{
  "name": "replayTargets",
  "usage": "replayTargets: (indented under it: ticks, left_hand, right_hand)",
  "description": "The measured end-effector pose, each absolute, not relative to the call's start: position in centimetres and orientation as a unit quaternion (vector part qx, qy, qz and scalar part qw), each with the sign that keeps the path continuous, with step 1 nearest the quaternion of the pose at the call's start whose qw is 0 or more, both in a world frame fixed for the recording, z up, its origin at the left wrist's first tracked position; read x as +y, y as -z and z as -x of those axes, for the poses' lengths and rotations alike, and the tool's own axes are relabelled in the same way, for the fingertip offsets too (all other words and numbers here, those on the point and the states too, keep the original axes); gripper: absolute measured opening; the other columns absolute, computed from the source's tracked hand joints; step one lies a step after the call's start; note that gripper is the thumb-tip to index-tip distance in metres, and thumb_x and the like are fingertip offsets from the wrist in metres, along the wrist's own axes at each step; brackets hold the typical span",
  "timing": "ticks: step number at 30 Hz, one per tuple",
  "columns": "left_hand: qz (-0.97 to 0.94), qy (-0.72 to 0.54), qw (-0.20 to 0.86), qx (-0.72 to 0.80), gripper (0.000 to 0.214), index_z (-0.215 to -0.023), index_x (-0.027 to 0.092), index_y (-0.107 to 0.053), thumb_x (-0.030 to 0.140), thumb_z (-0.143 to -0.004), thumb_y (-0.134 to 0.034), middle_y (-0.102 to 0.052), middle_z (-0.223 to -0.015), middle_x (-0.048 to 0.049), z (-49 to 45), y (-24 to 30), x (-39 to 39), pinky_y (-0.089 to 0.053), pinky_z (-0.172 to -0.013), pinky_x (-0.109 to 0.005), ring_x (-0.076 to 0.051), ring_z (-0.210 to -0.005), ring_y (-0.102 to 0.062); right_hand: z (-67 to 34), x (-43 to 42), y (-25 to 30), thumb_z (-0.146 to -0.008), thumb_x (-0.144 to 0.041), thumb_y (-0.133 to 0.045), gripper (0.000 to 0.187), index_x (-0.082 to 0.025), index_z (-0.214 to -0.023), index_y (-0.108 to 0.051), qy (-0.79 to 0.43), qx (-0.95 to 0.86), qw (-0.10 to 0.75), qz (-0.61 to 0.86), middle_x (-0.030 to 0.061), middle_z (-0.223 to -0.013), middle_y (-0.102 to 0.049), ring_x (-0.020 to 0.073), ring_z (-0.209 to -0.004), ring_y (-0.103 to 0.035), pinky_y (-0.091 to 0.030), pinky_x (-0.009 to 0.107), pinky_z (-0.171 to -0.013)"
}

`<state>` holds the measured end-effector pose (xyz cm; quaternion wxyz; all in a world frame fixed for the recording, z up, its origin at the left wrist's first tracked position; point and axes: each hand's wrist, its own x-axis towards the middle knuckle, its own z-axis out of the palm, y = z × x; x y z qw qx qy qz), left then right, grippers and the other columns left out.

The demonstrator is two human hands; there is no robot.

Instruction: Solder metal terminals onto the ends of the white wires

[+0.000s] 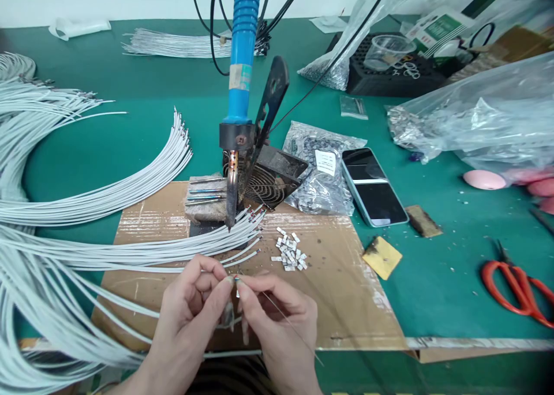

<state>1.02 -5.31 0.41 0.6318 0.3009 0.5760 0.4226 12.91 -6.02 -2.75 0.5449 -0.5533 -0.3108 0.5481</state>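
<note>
My left hand [190,317] and my right hand [283,320] meet low in the middle, each closed in a pinch. Tiny coloured wires [236,278], red and blue-green, show between the fingertips. A thin silvery strand [294,327], possibly solder wire, slants out across my right hand. Part of a white cable [229,324] runs behind my fingers. Just beyond stands an upright soldering iron [242,55] with a blue handle, its tip pointing down. To the right of the tip lies a pile of small white-and-metal pieces [291,251].
Bundles of white cables [78,204] fill the left side. Cardboard [333,291] covers the bench front. A phone [374,187], a bag of parts [320,167], a yellow sponge [382,257] and red-handled scissors [515,288] lie to the right. A black fan [270,179] stands behind the iron.
</note>
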Motion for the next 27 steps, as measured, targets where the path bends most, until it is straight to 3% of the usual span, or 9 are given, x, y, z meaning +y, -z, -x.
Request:
replayTargets:
  ticks: [3, 7, 10, 15, 17, 22, 27]
  left_hand:
    - [-0.294, -0.446, 0.624, 0.571, 0.032, -0.084, 0.018, -0.069, 0.047, -0.087, -0.083, -0.059, -0.063, 0.0054, -0.8, -0.1, -5.0, -0.035, -0.052, -0.017, -0.007, -0.054, -0.039]
    - [-0.295, -0.455, 0.598, 0.59, 0.023, -0.08, 0.016, -0.075, 0.036, -0.081, -0.087, -0.064, -0.065, 0.0021, -0.6, -0.1, -4.6, -0.041, -0.056, -0.017, -0.009, -0.061, -0.05]
    - [-0.296, -0.451, 0.578, 0.612, 0.016, -0.074, 0.017, -0.074, 0.026, -0.075, -0.087, -0.06, -0.06, 0.0046, -0.9, -0.6, -4.4, -0.039, -0.053, -0.016, -0.008, -0.056, -0.047]
    - [-0.358, -0.436, 0.516, 0.645, 0.008, -0.073, 0.021, -0.073, 0.024, -0.077, -0.078, -0.065, -0.064, 0.0035, -1.5, -0.8, -4.9, -0.043, -0.054, -0.018, -0.01, -0.057, -0.054]
    - [-0.397, -0.421, 0.484, 0.656, 0.007, -0.074, 0.022, -0.073, 0.025, -0.08, -0.075, -0.067, -0.066, 0.0027, -1.6, -0.6, -5.2, -0.043, -0.054, -0.019, -0.011, -0.059, -0.056]
    - [-0.423, -0.411, 0.46, 0.664, 0.009, -0.074, 0.022, -0.072, 0.027, -0.081, -0.073, -0.067, -0.065, 0.0022, -1.7, -0.3, -5.5, -0.042, -0.052, -0.02, -0.012, -0.058, -0.056]
    - [-0.384, -0.424, 0.493, 0.656, 0.009, -0.07, 0.02, -0.072, 0.025, -0.077, -0.077, -0.066, -0.061, 0.0027, -1.9, -1.0, -4.9, -0.044, -0.053, -0.019, -0.012, -0.056, -0.057]
  right_hand:
    - [-12.8, -5.8, 3.1, -0.085, -0.011, -0.074, 0.015, -0.022, -0.081, -0.085, -0.41, -0.46, 0.583, 0.53, -0.0003, -0.06, -0.068, 0.0106, -0.047, -0.056, -0.047, 0.021, -0.044]
    - [-13.6, -5.8, 3.1, -0.086, -0.001, -0.072, 0.03, -0.023, -0.101, -0.086, -0.319, -0.578, 0.556, 0.505, 0.0032, -0.072, -0.077, 0.0146, -0.06, -0.066, -0.056, 0.025, -0.057]
    - [-14.5, -5.7, 2.7, -0.09, -0.005, -0.073, 0.033, -0.03, -0.107, -0.086, -0.393, -0.558, 0.537, 0.496, 0.0002, -0.072, -0.075, 0.0122, -0.058, -0.064, -0.053, 0.022, -0.055]
    - [-16.1, -4.6, 2.2, -0.094, -0.026, -0.076, 0.015, -0.032, -0.102, -0.087, -0.595, -0.442, 0.479, 0.47, -0.0037, -0.065, -0.064, 0.0061, -0.045, -0.051, -0.039, 0.016, -0.04]
    - [-16.5, -4.2, 2.0, -0.094, -0.026, -0.075, 0.017, -0.032, -0.103, -0.087, -0.589, -0.461, 0.471, 0.468, -0.0034, -0.065, -0.064, 0.0068, -0.047, -0.049, -0.039, 0.016, -0.042]
    - [-16.8, -4.0, 1.4, -0.094, -0.019, -0.073, 0.02, -0.031, -0.101, -0.088, -0.485, -0.562, 0.455, 0.493, -0.0014, -0.07, -0.071, 0.0117, -0.059, -0.061, -0.052, 0.019, -0.057]
    - [-16.7, -4.4, 1.5, -0.093, -0.018, -0.073, 0.017, -0.027, -0.096, -0.087, -0.453, -0.567, 0.465, 0.507, 0.0001, -0.07, -0.072, 0.0116, -0.056, -0.061, -0.052, 0.02, -0.053]
